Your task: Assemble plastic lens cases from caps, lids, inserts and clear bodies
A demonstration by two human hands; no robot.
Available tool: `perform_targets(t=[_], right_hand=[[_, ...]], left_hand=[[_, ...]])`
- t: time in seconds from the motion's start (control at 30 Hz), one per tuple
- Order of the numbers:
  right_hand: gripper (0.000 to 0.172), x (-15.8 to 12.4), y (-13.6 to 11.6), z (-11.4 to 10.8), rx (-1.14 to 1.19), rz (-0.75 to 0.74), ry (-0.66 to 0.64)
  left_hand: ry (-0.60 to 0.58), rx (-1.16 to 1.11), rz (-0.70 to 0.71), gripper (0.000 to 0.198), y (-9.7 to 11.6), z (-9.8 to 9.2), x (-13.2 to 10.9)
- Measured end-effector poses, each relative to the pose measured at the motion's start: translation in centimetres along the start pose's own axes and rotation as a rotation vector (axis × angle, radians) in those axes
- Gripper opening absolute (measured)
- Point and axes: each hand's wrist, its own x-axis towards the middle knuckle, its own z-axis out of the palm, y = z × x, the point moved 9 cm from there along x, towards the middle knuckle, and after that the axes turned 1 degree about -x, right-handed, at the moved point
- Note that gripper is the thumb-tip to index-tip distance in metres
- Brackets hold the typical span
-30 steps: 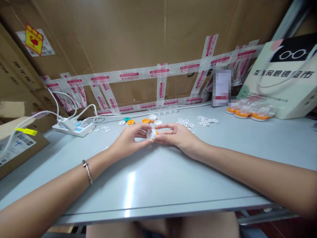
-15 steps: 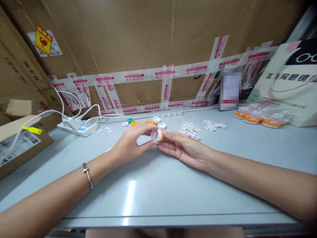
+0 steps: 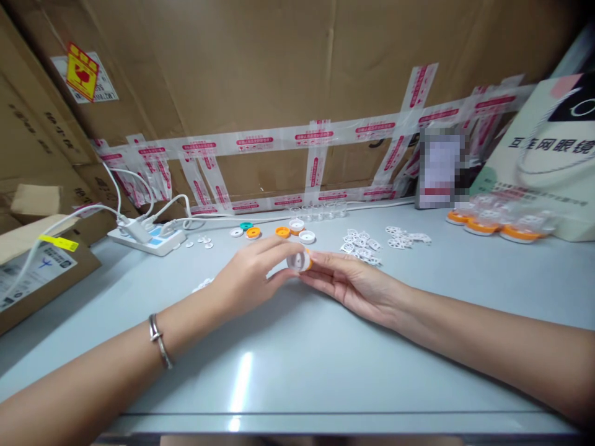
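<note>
Both my hands meet over the middle of the grey table [image 3: 297, 359]. Between them is a small round white-and-orange cap [image 3: 299, 260]. My left hand [image 3: 248, 279], with a silver bracelet on its wrist, pinches the cap from the left with thumb and fingers. My right hand [image 3: 353, 282] holds it from the right, palm turned up, fingers closed on its orange rim. Just beyond the hands lie loose caps [image 3: 297, 227] in orange, white and teal.
A heap of small white flat parts [image 3: 362, 243] lies to the right of the caps. Bagged orange pieces [image 3: 502, 226] sit before a white paper bag [image 3: 548, 161]. A power strip [image 3: 146, 238] with cables is at left, near a cardboard box [image 3: 32, 266]. Taped cardboard forms the back wall.
The cap has been turned so its white face points toward me, and the hands with it sit a little farther right and lower in the picture. The camera has shifted slightly.
</note>
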Motion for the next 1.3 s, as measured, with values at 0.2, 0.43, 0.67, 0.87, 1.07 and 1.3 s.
perform_targets(t=[0.2,0.43,0.67,0.87,1.07,1.3], right_hand=[[0.013,-0.1,0.0,-0.1,-0.014,0.012,0.049],[0.011,-0.1,-0.1,0.0,0.005,0.008,0.041],[0.013,-0.1,0.0,0.2,-0.033,0.009,0.001],[0.013,-0.2,-0.3,0.5,-0.02,-0.017,0.018],[0.012,-0.6,-0.4,0.7,0.04,-0.026,0.087],[0.014,-2.9,-0.6,3.2,0.221,-0.05,0.168]], left_hand=[[0.047,-0.043,-0.116,0.023,-0.8,-0.3,0.0],[-0.03,-0.002,-0.051,0.014,0.0,0.0,0.1],[0.022,-0.038,-0.113,0.014,-0.5,-0.4,0.1],[0.037,-0.167,-0.169,0.021,-1.2,0.0,0.0],[0.052,-0.294,-0.226,0.022,-1.7,-0.1,0.3],[-0.106,-0.397,-0.181,0.028,-0.6,-1.5,1.1]])
